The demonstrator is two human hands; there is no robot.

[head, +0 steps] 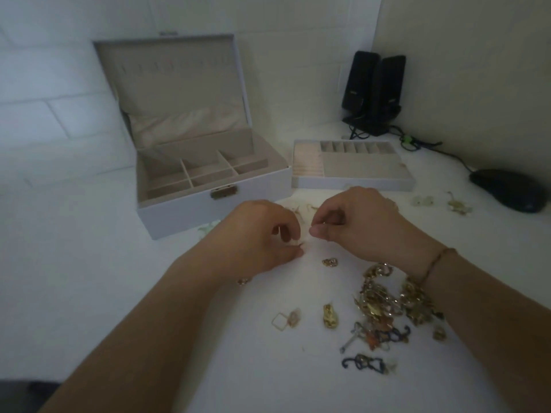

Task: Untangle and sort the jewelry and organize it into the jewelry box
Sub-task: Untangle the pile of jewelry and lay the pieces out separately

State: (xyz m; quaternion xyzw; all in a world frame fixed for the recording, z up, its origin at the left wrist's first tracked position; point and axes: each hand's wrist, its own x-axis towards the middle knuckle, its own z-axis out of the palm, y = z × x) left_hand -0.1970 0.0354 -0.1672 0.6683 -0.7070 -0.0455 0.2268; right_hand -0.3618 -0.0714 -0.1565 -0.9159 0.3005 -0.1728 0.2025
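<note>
The white jewelry box (179, 210) stands open at the back left, its beige compartments bare. Its lift-out tray (354, 181) lies to the right of it. My left hand (259, 236) and my right hand (354, 225) meet in the middle of the table, each pinching a small thin gold piece (301, 244) between thumb and fingertip; the piece is mostly hidden. A tangled heap of gold jewelry (387, 299) lies under my right wrist. Loose pieces lie around: a gold nugget earring (330, 316), a square hoop (280, 321), a small gold charm (329, 261) and dark blue pieces (363, 363).
Two black speakers (372, 90) with cables stand in the back right corner. A black mouse (507, 189) lies at the right edge. Pale green earrings (422, 201) and a gold one (457, 205) rest near the tray. White wall runs behind the box.
</note>
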